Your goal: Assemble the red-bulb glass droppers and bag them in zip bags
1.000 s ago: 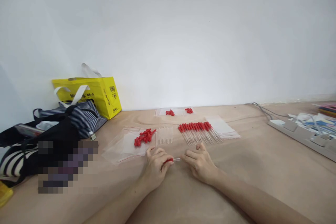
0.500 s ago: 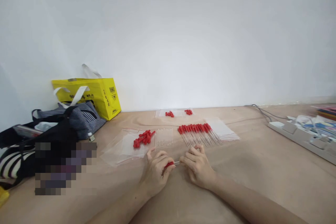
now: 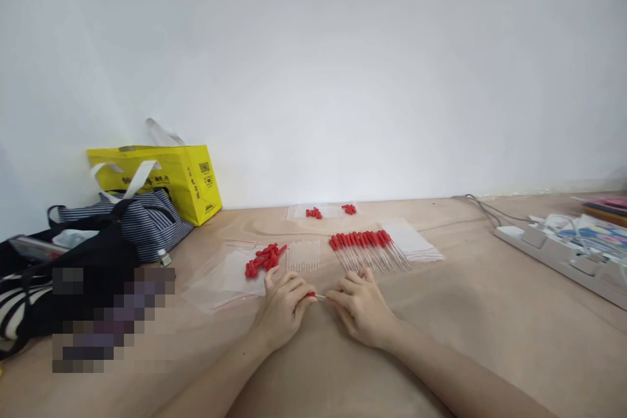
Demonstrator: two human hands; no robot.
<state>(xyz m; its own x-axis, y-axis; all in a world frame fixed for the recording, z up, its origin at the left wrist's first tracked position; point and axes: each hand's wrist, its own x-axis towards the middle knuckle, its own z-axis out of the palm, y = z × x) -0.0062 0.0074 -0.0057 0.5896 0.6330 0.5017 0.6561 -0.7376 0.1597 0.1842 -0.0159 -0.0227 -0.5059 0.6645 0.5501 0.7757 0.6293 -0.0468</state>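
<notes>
Dropper [image 3: 316,296] is held btwn the two hands, just above or on the table [image 3: 313,372] (can't tell which), long axis running L–R across the body, near level. Red bulb [image 3: 310,294] is its L end, clear tube [image 3: 320,297] its R end. Both hands abt equally near, one per end: L hand [image 3: 281,307] has the bulb pinched btwn thumb and fingers, mostly covered; R hand [image 3: 360,307] has fingertips closed on the tube's far end, tip hidden. Short bare bit of tube shows in the gap; how deep it sits in the bulb, can't tell.

Bulb looks soft, rubbery, matte; tube slim, see-through, prob. stiff plastic or glass.

Just beyond L hand: pile of red bulbs [image 3: 264,260], rounded w/ narrower necks, jumbled on flat clear bags [image 3: 228,284], thin, shiny, w/ a red line along the edge. Right of the pile, row of thin clear tubes [image 3: 304,257], side by side. Beyond R hand, finished-looking droppers [image 3: 367,247] lie in a slanted row, red ends toward the wall [image 3: 343,78], thin ends toward the person. White-ish bags [image 3: 411,241] sit beside them.

Farther out: small pack w/ red bits [image 3: 323,211] by the wall; smooth yellow bag [image 3: 196,189] and striped cloth bag [image 3: 151,222] far L; hard white power strip [image 3: 563,261] far R.
</notes>
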